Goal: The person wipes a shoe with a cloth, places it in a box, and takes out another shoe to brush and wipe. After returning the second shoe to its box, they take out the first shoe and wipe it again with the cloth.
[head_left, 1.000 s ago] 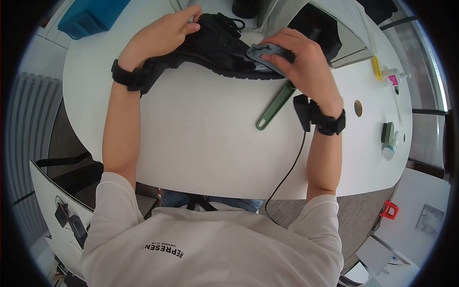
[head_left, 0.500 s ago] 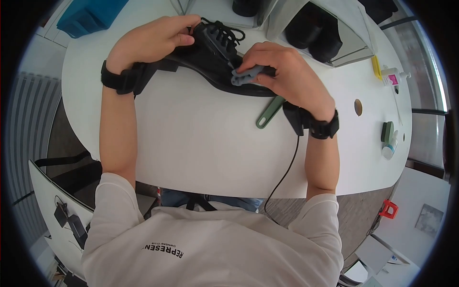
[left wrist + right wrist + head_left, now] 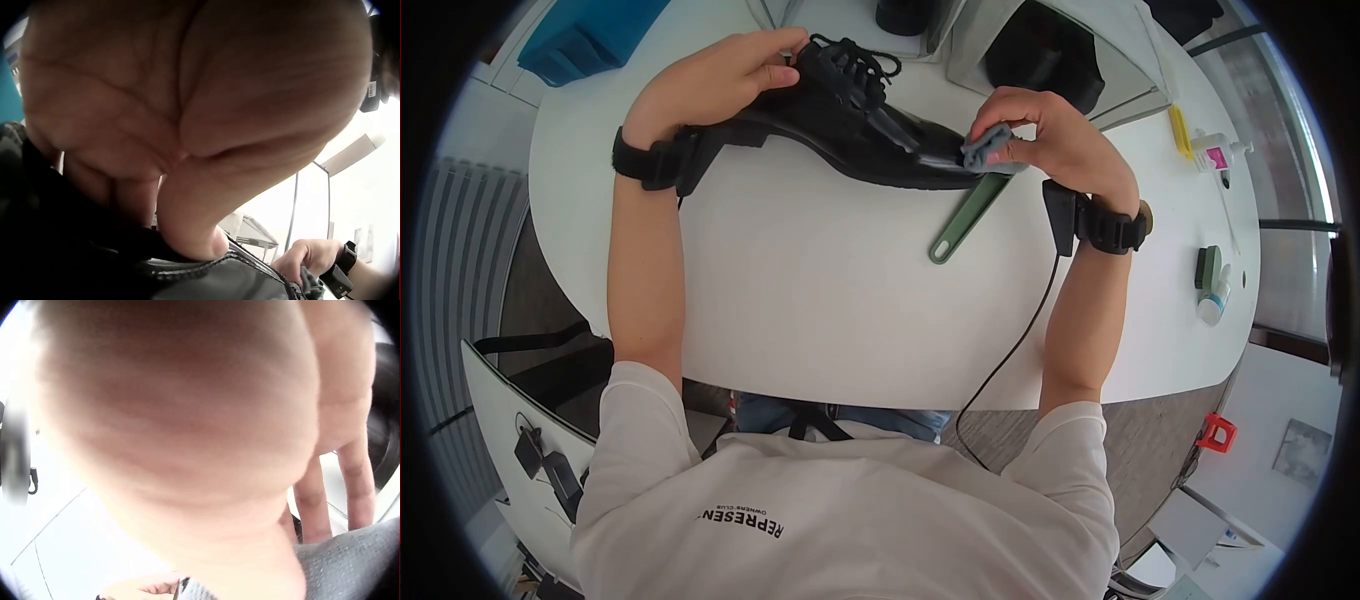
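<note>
A black lace-up shoe (image 3: pixel 850 140) is held above the white table, its toe toward the right. My left hand (image 3: pixel 712 84) grips it at the heel end; in the left wrist view the fingers and thumb (image 3: pixel 194 219) close over the edge of its opening. At the toe, my right hand (image 3: pixel 1065 145) pinches a grey cloth (image 3: pixel 988 147) against the leather. The same cloth (image 3: pixel 350 562) shows below the fingers in the right wrist view. A green handle (image 3: pixel 968 220) lies under the toe, its other end hidden.
Behind the shoe stand clear-fronted boxes (image 3: pixel 1135 85) with dark shoes (image 3: pixel 1043 58). A blue container (image 3: pixel 590 40) is at the back left. On the right lie a white bottle (image 3: pixel 1215 152), a green brush (image 3: pixel 1209 268) and a small bottle (image 3: pixel 1212 306). A cable (image 3: pixel 1018 352) hangs from the right wrist.
My right hand has swung back toward the body and then out to the right with the cloth, to the toe. The shoe has tilted, showing more of its upper and laces. My left hand still grips the heel end.
</note>
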{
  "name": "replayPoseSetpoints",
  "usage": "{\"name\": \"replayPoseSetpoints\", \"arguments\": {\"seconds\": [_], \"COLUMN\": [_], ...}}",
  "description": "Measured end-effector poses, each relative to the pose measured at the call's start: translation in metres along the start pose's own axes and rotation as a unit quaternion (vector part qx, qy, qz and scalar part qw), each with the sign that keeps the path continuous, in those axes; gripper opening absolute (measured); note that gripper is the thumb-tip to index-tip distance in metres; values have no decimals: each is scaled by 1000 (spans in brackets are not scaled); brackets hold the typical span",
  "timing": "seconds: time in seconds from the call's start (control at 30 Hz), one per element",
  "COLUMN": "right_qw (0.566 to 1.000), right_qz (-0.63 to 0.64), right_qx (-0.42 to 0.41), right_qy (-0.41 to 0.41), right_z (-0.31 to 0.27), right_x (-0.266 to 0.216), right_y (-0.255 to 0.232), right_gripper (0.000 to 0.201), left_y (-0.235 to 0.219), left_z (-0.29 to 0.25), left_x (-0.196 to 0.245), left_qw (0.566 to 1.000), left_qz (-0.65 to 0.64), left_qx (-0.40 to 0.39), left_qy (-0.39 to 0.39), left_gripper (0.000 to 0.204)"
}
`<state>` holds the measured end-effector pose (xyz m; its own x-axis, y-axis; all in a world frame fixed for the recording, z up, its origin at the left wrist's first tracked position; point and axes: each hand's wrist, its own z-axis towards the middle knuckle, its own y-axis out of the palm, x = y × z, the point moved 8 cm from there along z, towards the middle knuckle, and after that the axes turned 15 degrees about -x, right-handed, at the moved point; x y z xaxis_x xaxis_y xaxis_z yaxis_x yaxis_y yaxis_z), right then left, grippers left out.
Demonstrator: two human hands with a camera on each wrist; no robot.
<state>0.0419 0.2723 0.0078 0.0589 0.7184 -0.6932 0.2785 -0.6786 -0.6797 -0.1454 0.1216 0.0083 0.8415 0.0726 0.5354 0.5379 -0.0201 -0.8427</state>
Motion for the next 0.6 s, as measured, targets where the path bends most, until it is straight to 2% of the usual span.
{"name": "replayPoseSetpoints", "arguments": {"seconds": [0.03, 0.07, 0.13, 0.17, 0.23, 0.37, 0.43, 0.5, 0.57, 0.6], "right_qw": [999, 999, 987, 988, 967, 950, 956, 962, 976, 975], "right_qz": [0, 1, -104, -103, -171, -216, -182, -144, -137, -140], "right_qx": [37, 37, 119, 119, 185, 224, 223, 217, 131, 132], "right_qy": [17, 18, -5, -5, -42, -30, -56, -77, -109, -111], "right_z": [-1, 2, 8, 14, 22, 28, 27, 22, 23, 21], "right_x": [5, 9, 3, 1, -18, -44, -47, -51, -61, -62], "right_y": [-4, -2, -8, -3, 2, 14, 12, 13, 19, 17], "right_gripper": [20, 20, 23, 23, 22, 23, 23, 23, 24, 24], "left_y": [1, 1, -2, -6, 2, 1, 4, 5, 4, 4], "left_z": [1, 2, 2, 3, 7, 4, 5, 6, 5, 4], "left_x": [-1, -2, 1, 3, -4, -4, -2, -4, 2, 1], "left_qw": [1000, 1000, 1000, 1000, 990, 995, 989, 992, 994, 990], "left_qz": [-9, -10, 11, 10, 3, 19, -3, 10, 24, 18], "left_qx": [-13, -14, 7, 8, -113, -67, -120, -110, -98, -111], "left_qy": [0, 0, 3, 2, -81, -66, -85, -68, -52, -79], "left_gripper": [20, 20, 21, 21, 43, 43, 43, 43, 43, 44]}}
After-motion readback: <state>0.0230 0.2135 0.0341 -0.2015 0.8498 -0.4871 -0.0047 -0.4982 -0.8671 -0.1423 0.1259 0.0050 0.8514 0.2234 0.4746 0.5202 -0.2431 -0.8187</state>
